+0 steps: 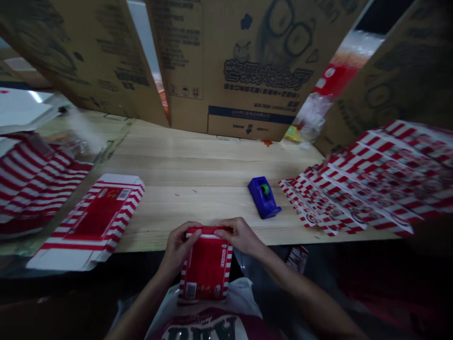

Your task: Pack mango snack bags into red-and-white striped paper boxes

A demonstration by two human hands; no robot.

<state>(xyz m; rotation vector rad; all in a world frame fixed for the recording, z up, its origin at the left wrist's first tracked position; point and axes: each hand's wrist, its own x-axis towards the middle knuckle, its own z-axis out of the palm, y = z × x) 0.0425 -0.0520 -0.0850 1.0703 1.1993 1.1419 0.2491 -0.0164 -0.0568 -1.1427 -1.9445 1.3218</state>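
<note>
Both my hands hold a red and white striped carton (pixel 207 267) upright against my body, just below the near edge of the wooden table (pixel 198 174). My left hand (pixel 180 245) grips its upper left corner, fingers curled over the top. My right hand (pixel 239 236) presses on the upper right edge, fingers closed on the top flap. A blue tape dispenser (pixel 264 197) with a green roll sits on the table a little beyond my right hand.
A flat striped carton (pixel 94 219) lies at the left table edge, with a pile of striped packaging (pixel 31 174) further left. Several flattened striped cartons (pixel 371 189) fan out on the right. Large brown cardboard boxes (pixel 247 66) wall off the back.
</note>
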